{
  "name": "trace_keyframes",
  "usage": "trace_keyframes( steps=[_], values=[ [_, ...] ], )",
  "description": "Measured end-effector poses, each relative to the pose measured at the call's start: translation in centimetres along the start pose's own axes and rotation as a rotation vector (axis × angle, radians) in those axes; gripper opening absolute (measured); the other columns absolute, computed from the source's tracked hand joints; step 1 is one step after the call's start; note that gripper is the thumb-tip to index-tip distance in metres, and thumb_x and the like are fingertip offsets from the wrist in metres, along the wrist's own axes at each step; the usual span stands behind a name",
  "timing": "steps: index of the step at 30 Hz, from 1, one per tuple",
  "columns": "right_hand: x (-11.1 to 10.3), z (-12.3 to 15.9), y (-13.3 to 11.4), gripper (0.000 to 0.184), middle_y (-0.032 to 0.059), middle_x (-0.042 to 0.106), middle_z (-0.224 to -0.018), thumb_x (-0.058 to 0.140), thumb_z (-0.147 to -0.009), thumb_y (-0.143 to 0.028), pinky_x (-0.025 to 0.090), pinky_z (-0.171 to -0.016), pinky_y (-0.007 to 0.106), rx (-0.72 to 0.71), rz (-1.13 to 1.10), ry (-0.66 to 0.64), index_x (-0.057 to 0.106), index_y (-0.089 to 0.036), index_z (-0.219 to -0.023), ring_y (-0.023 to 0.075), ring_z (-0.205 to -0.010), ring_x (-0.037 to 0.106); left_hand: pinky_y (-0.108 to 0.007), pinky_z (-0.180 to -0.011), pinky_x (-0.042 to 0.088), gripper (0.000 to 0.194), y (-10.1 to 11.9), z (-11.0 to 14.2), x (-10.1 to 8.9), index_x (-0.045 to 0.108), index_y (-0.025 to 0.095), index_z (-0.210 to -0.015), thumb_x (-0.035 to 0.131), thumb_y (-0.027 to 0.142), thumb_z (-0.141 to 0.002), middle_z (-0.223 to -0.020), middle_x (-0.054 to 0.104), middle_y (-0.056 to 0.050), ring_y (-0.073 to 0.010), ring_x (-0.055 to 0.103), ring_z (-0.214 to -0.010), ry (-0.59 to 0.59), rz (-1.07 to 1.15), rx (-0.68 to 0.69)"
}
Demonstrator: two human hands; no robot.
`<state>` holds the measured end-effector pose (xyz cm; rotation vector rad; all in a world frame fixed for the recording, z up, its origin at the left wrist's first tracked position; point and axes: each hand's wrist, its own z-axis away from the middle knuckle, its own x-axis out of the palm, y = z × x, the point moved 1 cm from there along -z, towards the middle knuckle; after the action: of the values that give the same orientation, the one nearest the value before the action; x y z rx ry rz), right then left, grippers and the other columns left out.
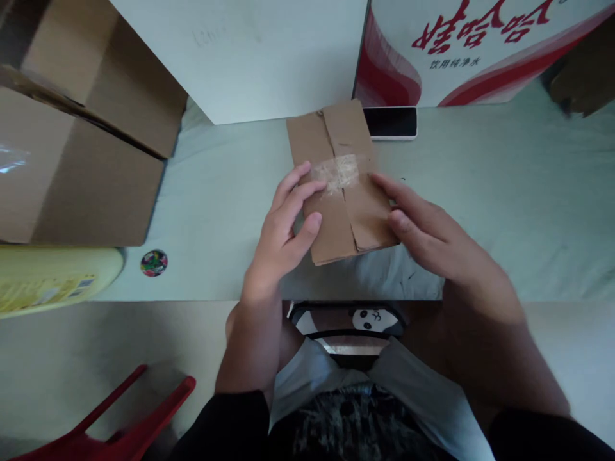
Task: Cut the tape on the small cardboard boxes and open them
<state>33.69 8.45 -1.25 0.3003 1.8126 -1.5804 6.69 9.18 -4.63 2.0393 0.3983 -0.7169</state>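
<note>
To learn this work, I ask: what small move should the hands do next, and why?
Perhaps smooth the clear tape with the left hand while the right hand steadies the cardboard: the tape looks wrinkled, the left hand is at its left end, and the right hand at the cardboard's right edge.

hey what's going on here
A person's left hand lies spread over the left side of a flat cardboard piece, and the right hand is at its right edge. Clear tape crosses the seam. The cardboard lies on pale green cloth, with a phone by its far right corner.
</note>
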Motion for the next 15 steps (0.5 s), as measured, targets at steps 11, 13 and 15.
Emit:
trace_keyframes(
  steps=[11, 13, 15],
  values=[
    [2.6, -1.4, 6.4, 0.057, 0.0222, 0.074, -0.126, 0.057, -0.091, -0.031, 0.058, -0.098, 0.056, 0.315, 0.531, 0.146, 0.066, -0.015, -0.146, 0.0404, -0.115, 0.069, -0.058, -0.133, 0.038, 0.048, -0.6, -0.2, 0.3, 0.059, 0.034, -0.145, 0.042, 0.063, -0.11, -0.167, 0.051, -0.009, -0.0331, 0.045, -0.161, 0.02, 0.03, 0.016],
    [3.0, -1.7, 6.3, 0.064, 0.0219, 0.075, -0.127, 0.054, -0.092, -0.027, 0.058, -0.094, 0.054, 0.352, 0.524, 0.111, 0.057, -0.014, -0.155, 0.0391, -0.111, 0.071, -0.057, -0.133, 0.038, 0.048, -0.6, -0.2, 0.2, 0.058, 0.034, -0.146, 0.043, 0.063, -0.11, -0.167, 0.051, -0.009, -0.0329, 0.044, -0.161, 0.012, 0.041, 0.011],
    [3.1, -2.1, 6.2, 0.068, 0.0211, 0.076, -0.126, 0.054, -0.09, -0.026, 0.057, -0.091, 0.052, 0.372, 0.476, 0.093, 0.054, -0.013, -0.157, 0.0369, -0.106, 0.072, -0.057, -0.133, 0.038, 0.048, -0.5, -0.1, 0.2, 0.058, 0.034, -0.146, 0.044, 0.063, -0.11, -0.168, 0.05, -0.009, -0.033, 0.043, -0.162, 0.006, 0.051, 0.006]
  ],
)
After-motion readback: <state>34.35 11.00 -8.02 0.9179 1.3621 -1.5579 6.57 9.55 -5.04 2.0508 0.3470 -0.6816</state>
